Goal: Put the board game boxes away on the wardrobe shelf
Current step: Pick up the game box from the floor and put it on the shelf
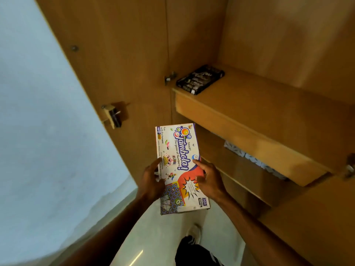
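From the head camera we look down into an open wardrobe. The Tambola box (pixel 177 150), a flat printed cardboard game box, is held in the air in front of the wardrobe, below the level of the wardrobe shelf (pixel 269 100) and to the left of its front edge. It is lid up, with its long side pointing away from the person.

Both hands are on its near half. The left hand (pixel 151 181) grips the left long edge with the thumb lying over the lid. The right hand (pixel 209 179) holds the right long edge, fingers curled onto the printed top.

On the shelf a dark box (pixel 200 79) already lies flat at the left end, near a hinge (pixel 170 77). The rest of the board to its right shows bare wood. Under the shelf, a patterned item (pixel 237 150) sits on a lower level, mostly hidden.

We judge the box light and fairly stiff, though thin card may flex or dent if squeezed. The glossy print looks a little slippery, and a loose lid could lift. So we would keep hold across both long edges, pinching lid and base together, and slide it in flat beside the dark box.
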A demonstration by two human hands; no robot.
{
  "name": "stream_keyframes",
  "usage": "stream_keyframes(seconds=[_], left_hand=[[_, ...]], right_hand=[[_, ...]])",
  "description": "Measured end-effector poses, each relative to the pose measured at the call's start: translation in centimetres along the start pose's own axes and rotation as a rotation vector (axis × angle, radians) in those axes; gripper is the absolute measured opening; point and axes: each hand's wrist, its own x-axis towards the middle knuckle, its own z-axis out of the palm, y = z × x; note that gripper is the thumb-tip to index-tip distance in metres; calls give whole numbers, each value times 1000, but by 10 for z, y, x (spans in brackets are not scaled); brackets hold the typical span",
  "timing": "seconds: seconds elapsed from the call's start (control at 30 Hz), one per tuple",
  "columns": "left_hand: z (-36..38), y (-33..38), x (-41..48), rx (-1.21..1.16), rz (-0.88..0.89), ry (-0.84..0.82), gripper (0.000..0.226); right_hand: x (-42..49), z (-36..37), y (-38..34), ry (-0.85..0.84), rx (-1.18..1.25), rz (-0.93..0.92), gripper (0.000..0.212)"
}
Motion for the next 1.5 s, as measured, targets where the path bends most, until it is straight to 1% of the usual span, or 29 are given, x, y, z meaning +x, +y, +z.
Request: stream_keyframes(seconds=[0.07, 0.13, 0.23, 0.37, 0.63, 0.7, 0.77, 0.83, 0.9, 0.93, 0.97, 1.0, 1.03, 1.07, 1.1, 1.17, 1.2, 1.23, 1.27, 1.3, 1.33, 1.4, 1.5], left_hand=[[13, 18, 51, -23, 9, -8, 58], [26, 33, 100, -26, 24, -11, 57], [43, 64, 163, -47, 51, -14, 54], [64, 100, 239, -46, 80, -31, 52], [82, 154, 411, 23, 151, -34, 54], [84, 164, 454, 37, 180, -69, 50], [85, 173, 494, 107, 201, -108, 46], [84, 190, 533, 165, 176, -205, 57], [82, 207, 562, 141, 85, -412, 74], [80, 214, 571, 167, 62, -528, 81], [78, 217, 578, 276, 89, -621, 91], [77, 216, 583, 449, 176, -672, 103], [76, 213, 588, 604, 264, -674, 113], [73, 210, 590, 726, 323, -630, 115], [71, 205, 593, 765, 341, -549, 108], [68, 200, 590, 760, 436, -338, 80], [68, 196, 587, 751, 515, -219, 64], [70, 190, 585, 743, 548, -106, 49], [73, 182, 581, 742, 531, -16, 38], [75, 175, 578, 732, 493, 50, 32], [76, 169, 576, 712, 463, 93, 32], [79, 160, 572, 694, 432, 139, 46], [79, 156, 565, 650, 381, 120, 70]], right_hand=[[48, -20, 3, 23, -48, 7, 59], [92, -40, 7, 54, -80, 8, 61], [157, -71, 12, 65, -83, 5, 61], [233, -111, 7, 119, -91, 14, 61], [390, -168, -11, 171, 74, 71, 58], [424, -177, -16, 189, 92, 90, 57], [452, -185, -23, 205, 108, 129, 54], [482, -195, -26, 236, 146, 158, 48], [508, -206, -27, 267, 165, 165, 45], [520, -210, -26, 277, 152, 170, 43], [526, -213, -25, 280, 136, 174, 41], [530, -214, -23, 278, 131, 172, 39], [534, -215, -22, 266, 132, 169, 38], [536, -216, -22, 260, 140, 160, 37], [536, -216, -23, 255, 141, 142, 37], [534, -215, -25, 261, 128, 56, 34], [532, -214, -26, 257, 112, -1, 33], [529, -211, -28, 238, 88, -62, 33], [526, -208, -28, 209, 58, -129, 33], [523, -204, -30, 180, 19, -188, 33], [521, -201, -32, 146, -19, -237, 34], [519, -194, -37, 55, -91, -288, 33], [519, -183, -41, -83, -233, -313, 39]])
